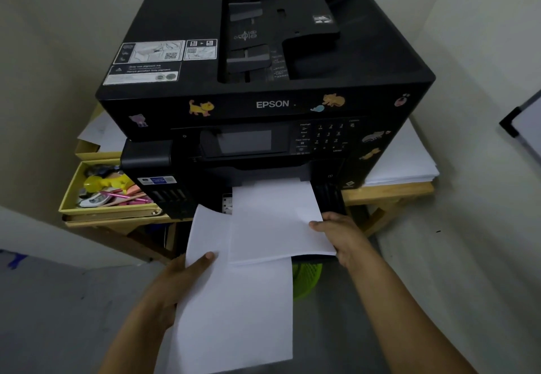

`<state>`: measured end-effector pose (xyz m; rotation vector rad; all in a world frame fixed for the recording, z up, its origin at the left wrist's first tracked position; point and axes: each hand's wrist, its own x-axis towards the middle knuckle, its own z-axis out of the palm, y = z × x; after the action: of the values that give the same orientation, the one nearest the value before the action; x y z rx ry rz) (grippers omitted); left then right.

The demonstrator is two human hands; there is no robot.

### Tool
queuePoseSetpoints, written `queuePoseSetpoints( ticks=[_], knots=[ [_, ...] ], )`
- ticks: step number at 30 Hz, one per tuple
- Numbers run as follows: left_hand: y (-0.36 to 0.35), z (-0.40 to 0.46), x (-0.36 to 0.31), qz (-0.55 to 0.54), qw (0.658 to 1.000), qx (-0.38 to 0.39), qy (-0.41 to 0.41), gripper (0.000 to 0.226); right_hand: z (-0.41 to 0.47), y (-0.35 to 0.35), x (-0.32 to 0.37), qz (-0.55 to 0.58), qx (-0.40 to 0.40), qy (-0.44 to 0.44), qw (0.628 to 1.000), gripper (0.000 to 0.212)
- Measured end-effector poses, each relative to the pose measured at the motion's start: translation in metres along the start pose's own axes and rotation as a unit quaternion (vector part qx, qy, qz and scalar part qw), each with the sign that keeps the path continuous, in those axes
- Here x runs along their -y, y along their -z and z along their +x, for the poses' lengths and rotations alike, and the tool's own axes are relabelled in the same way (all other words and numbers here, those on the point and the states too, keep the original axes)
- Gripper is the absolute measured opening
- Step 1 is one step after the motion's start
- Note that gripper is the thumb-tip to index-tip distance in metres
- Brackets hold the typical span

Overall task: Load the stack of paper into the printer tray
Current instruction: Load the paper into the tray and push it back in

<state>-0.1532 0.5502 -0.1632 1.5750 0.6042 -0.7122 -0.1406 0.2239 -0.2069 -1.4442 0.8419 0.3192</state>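
Note:
A black Epson printer point(263, 60) stands on a wooden table. A stack of white paper point(272, 221) lies partly inside the pulled-out tray point(329, 198) at the printer's lower front. My right hand point(339, 236) grips this stack at its right near edge, thumb on top. My left hand point(187, 277) holds a second white sheet or thin bundle point(237, 309) lower down, its top edge tucked under the stack. Most of the tray is hidden by the paper.
A yellow box point(70, 195) of pens and small items sits left of the printer. More white paper point(407, 160) is piled on the wooden table point(389, 190) to the right. A green basket point(306, 280) stands on the floor below. Walls close in on both sides.

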Motion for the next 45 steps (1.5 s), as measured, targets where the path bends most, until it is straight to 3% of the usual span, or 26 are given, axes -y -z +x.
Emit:
queuePoseSetpoints(
  ticks=[7, 12, 16, 20, 26, 29, 33, 37, 40, 45],
  knots=[
    [0.018, -0.011, -0.001, 0.024, 1.000, 0.009, 0.006, 0.044, 0.013, -0.006, 0.002, -0.003, -0.011, 0.000, 1.000, 0.010],
    [0.026, -0.015, 0.002, 0.037, 0.999, 0.007, 0.011, 0.049, 0.027, -0.011, 0.004, -0.018, -0.020, -0.006, 1.000, 0.020],
    [0.030, -0.016, 0.001, 0.038, 0.999, 0.011, 0.020, 0.055, 0.037, -0.016, 0.007, -0.028, -0.022, -0.004, 0.999, 0.011],
    [0.030, -0.018, 0.000, 0.047, 0.999, 0.005, 0.026, 0.046, 0.047, -0.026, 0.013, -0.025, -0.028, -0.001, 0.999, 0.033],
    [0.032, -0.023, -0.005, 0.050, 0.999, 0.001, 0.021, 0.084, 0.057, -0.035, 0.026, -0.017, -0.047, 0.010, 0.999, 0.045],
    [0.034, -0.023, -0.007, 0.063, 0.998, -0.006, 0.021, 0.060, 0.057, -0.037, 0.027, -0.018, -0.052, 0.020, 0.998, 0.050],
    [0.035, -0.022, -0.007, 0.072, 0.997, -0.008, 0.030, 0.039, 0.055, -0.029, 0.022, -0.027, -0.025, 0.008, 0.999, 0.033],
    [0.035, -0.025, -0.008, 0.072, 0.997, -0.013, 0.029, 0.037, 0.050, -0.019, 0.017, -0.042, -0.005, 0.008, 0.999, 0.025],
    [0.038, -0.026, -0.009, 0.073, 0.997, -0.014, 0.032, 0.039, 0.043, -0.013, 0.015, -0.048, 0.002, -0.006, 0.999, 0.007],
    [0.043, -0.029, -0.008, 0.088, 0.996, -0.016, 0.024, 0.043, 0.040, -0.012, 0.014, -0.036, 0.012, -0.011, 0.999, 0.012]
  ],
)
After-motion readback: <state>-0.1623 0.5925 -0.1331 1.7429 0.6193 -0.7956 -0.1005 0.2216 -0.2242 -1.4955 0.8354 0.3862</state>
